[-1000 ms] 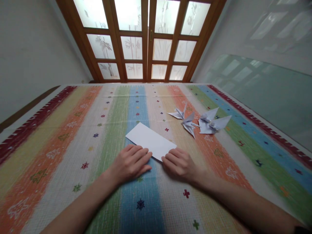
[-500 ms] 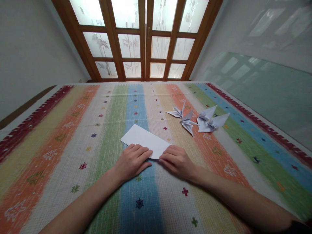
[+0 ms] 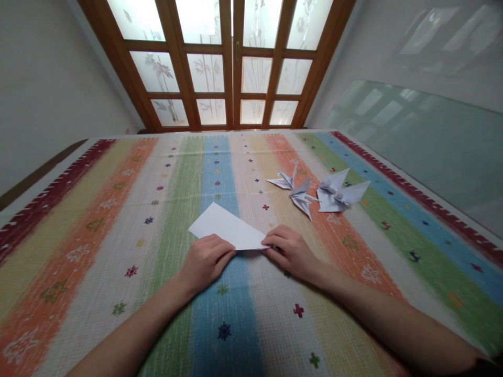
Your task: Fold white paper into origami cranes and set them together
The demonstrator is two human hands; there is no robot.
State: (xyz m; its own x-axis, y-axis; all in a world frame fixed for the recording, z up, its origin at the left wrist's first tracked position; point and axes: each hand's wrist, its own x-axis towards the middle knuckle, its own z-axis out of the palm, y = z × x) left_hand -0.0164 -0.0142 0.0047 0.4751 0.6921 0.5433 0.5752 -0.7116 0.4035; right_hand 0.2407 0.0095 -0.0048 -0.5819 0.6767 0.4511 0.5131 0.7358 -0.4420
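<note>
A white folded sheet of paper (image 3: 230, 226) lies slanted over the blue and green stripes, its near edge between my two hands. My left hand (image 3: 207, 259) pinches that near edge, thumb along the front and fingers on top. At the paper's right corner, my right hand (image 3: 291, 252) grips with thumb and fingertips. Parts of the near edge are hidden under the fingers. Beyond my right hand rest white paper cranes, one (image 3: 301, 196) with spread wings and another (image 3: 340, 192) to its right.
A striped tablecloth (image 3: 157, 293) with small printed figures covers the table. Behind its far edge stand wooden doors (image 3: 231, 78) with frosted panes. A pale glassy panel (image 3: 424, 141) is on the right wall.
The paper's near edge has lifted slightly and its left corner has shifted left. My left hand has slid a little left; my right hand has moved slightly up and right.
</note>
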